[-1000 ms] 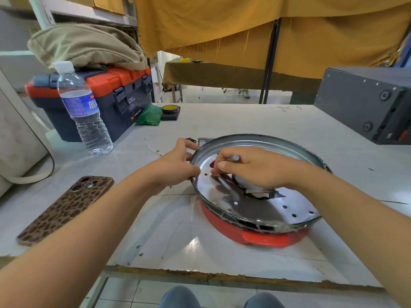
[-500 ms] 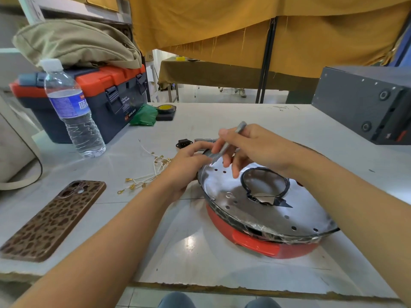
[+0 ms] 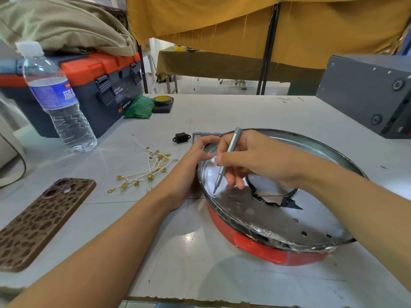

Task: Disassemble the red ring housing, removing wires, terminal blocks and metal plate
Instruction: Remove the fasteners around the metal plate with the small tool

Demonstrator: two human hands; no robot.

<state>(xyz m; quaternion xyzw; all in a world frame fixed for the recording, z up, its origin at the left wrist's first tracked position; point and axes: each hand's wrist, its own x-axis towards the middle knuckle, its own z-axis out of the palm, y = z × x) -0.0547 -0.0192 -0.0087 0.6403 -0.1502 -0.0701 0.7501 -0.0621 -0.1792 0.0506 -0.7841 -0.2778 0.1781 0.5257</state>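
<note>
You've brought the screwdriver (image 3: 226,161) down to a plate (image 3: 266,216) screw; right hand (image 3: 251,158) pinches it, left hand (image 3: 191,172) grips the housing (image 3: 262,250) rim. Unscrewing comes next.

Housing: my red ring housing (image 3: 262,252), tilted on the table.
Plate: perforated metal plate (image 3: 266,215), seated inside.
Wires: removed white wires (image 3: 146,172), lying left.

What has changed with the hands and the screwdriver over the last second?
The right hand, which lay low on the metal plate, lifted and turned the screwdriver tip-down near a screw at the plate's left edge. The left hand keeps holding the rim of the red ring housing.
</note>
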